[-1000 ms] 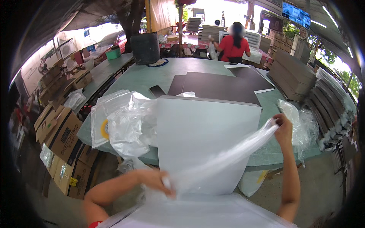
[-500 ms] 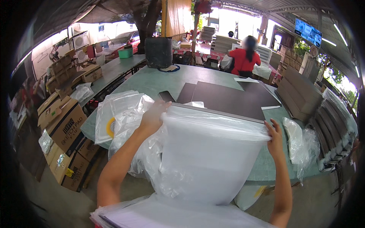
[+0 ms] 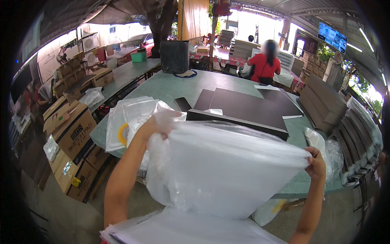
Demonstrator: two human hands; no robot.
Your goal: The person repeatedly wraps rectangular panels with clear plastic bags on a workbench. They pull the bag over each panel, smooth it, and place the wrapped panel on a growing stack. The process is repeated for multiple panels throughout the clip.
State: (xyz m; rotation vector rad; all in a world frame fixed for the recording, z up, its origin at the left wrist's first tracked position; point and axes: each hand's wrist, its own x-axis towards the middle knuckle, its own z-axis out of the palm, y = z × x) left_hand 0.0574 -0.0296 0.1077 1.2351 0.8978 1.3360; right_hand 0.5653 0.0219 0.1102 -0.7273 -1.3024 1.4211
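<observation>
A large clear plastic bag (image 3: 219, 166) is stretched out in front of me, held up by its top corners. My left hand (image 3: 156, 126) grips its left corner and my right hand (image 3: 316, 162) grips its right corner. A flat white board shows through the plastic. Just beyond the bag lies a stack of dark brown boards (image 3: 248, 107) on the green table (image 3: 174, 87). At the bottom edge, below the bag, rests a white pile wrapped in plastic (image 3: 191, 229).
A heap of clear bags with a yellow tape roll (image 3: 122, 134) lies on the table's left end. Cardboard boxes (image 3: 75, 134) stand on the floor at left. A person in a red top (image 3: 266, 65) sits at the far side. Stacked boards (image 3: 325, 101) stand at right.
My left hand rose from low near my body to the bag's top left corner. The bag went from a stretched strip to a wide spread sheet over the white board.
</observation>
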